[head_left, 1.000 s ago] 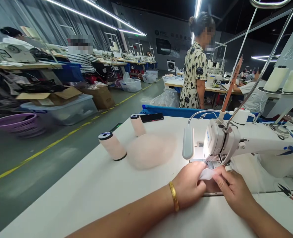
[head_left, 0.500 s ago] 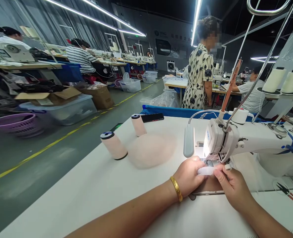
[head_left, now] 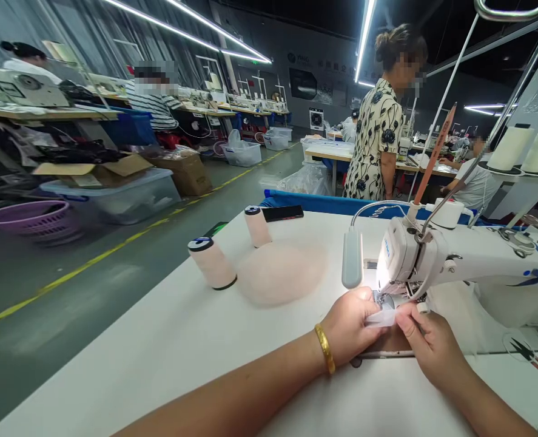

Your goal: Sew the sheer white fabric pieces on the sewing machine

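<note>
As far as I can see from my end, the white bench [head_left: 196, 358] fills most of the foreground, with a sewing machine [head_left: 482, 261] on its right side. My left hand [head_left: 351, 325] is closed over one end of a pale strip [head_left: 381, 318], and my right hand [head_left: 432, 346] pinches the other. So the strip's right between them, long axis roughly left to right, just this side of the needle area [head_left: 384, 298]. Neither hand's nearer; can't tell if its far edge goes under.

White table [head_left: 196, 340], two thread spools [head_left: 213, 265], sewing machine [head_left: 482, 258]
</note>
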A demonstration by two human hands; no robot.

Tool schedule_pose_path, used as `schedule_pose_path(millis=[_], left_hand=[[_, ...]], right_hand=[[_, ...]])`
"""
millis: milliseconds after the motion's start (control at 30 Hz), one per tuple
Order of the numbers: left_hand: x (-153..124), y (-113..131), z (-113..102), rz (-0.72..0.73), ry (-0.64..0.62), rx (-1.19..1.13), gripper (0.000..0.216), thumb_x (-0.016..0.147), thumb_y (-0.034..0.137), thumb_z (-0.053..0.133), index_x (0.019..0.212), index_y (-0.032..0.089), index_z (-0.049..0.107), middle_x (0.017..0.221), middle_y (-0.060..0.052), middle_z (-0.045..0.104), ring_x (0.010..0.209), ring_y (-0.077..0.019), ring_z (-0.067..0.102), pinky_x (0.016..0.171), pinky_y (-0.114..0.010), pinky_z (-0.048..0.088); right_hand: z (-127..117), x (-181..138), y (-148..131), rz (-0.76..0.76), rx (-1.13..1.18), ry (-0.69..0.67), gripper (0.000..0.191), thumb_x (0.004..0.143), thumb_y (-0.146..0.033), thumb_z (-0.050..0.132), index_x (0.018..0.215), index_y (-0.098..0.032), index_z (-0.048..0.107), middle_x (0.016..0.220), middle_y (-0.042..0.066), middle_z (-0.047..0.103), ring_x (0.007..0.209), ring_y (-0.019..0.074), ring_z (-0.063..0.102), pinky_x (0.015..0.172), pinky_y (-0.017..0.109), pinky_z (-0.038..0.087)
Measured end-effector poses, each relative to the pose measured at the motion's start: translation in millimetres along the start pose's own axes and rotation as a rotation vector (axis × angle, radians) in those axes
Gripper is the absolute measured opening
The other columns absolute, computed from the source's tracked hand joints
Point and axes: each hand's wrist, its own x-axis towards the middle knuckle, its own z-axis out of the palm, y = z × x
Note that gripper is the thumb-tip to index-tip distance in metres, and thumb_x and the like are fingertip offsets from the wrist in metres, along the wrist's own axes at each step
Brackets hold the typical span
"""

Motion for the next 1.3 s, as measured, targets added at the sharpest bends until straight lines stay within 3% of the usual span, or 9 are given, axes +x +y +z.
schedule_pose_path(millis=[200,400,800,1033,1133,1200,1300], left_hand=[[-22.6,1.5,4.3,0.375,0.119,0.155,0.017,0.089,0.023,0.07,0.072,0.022,0.073,0.081,-0.001,0.069,0.077,-0.0177,0.057,0.071,-0.032,0.039],[-37.2,6.1,7.5,0.472,0.115,0.258,0.018,0.087,0.006,0.061,0.078,0.021,0.067,0.08,0.002,0.074,0.072,-0.0153,0.058,0.077,-0.036,0.037],[-25.5,1.7,7.2,0.445,0.138,0.302,0.022,0.091,0.009,0.059,0.073,0.02,0.065,0.08,0.002,0.074,0.068,-0.0153,0.056,0.076,-0.037,0.037],[-13.9,-6.6,5.5,0.442,0.145,0.336,0.017,0.091,0.013,0.059,0.081,0.02,0.071,0.086,-0.002,0.075,0.071,-0.0175,0.058,0.076,-0.037,0.041],[-9.0,-9.1,3.4,0.389,0.106,0.34,0.018,0.091,0.015,0.059,0.082,0.021,0.073,0.083,-0.002,0.072,0.073,-0.0191,0.058,0.072,-0.035,0.042],[-6.2,-9.9,1.5,0.311,0.053,0.278,0.021,0.091,0.014,0.056,0.083,0.022,0.074,0.081,-0.002,0.07,0.074,-0.019,0.059,0.071,-0.032,0.044],[-2.1,-10.3,-2.6,0.193,-0.019,0.15,0.025,0.089,0.01,0.053,0.087,0.022,0.075,0.084,-0.002,0.068,0.079,-0.0175,0.062,0.071,-0.026,0.049]], right_hand=[[-8.8,-5.4,1.5,-0.294,-0.188,-0.298,0.031,0.111,-0.028,0.039,0.083,-0.022,0.051,0.081,0.001,0.061,0.076,0.0189,0.054,0.075,0.032,0.041],[-13.0,-8.6,-0.6,-0.332,-0.24,-0.329,0.027,0.111,-0.024,0.041,0.085,-0.022,0.048,0.082,0.0,0.06,0.076,0.0182,0.053,0.082,0.034,0.042],[-2.7,-5.3,14.6,-0.3,-0.338,-0.26,0.029,0.11,-0.022,0.039,0.082,-0.023,0.046,0.078,0.0,0.059,0.073,0.0188,0.053,0.073,0.032,0.039],[-2.2,-1.3,18.1,-0.244,-0.325,-0.262,0.024,0.108,-0.016,0.039,0.091,-0.023,0.054,0.086,0.003,0.065,0.081,0.0224,0.057,0.072,0.033,0.042],[-2.8,-1.7,15.4,-0.189,-0.281,-0.303,0.003,0.105,-0.028,0.059,0.105,-0.025,0.059,0.097,0.003,0.07,0.089,0.0249,0.06,0.077,0.035,0.046],[-0.6,-2.1,15.3,-0.155,-0.271,-0.303,0.025,0.097,-0.033,0.072,0.116,-0.027,0.059,0.108,0.004,0.071,0.095,0.0274,0.062,0.078,0.036,0.048],[5.5,-1.2,17.2,-0.134,-0.309,-0.204,0.012,0.103,-0.025,0.054,0.114,-0.025,0.06,0.103,0.006,0.071,0.09,0.0273,0.064,0.073,0.036,0.048]])
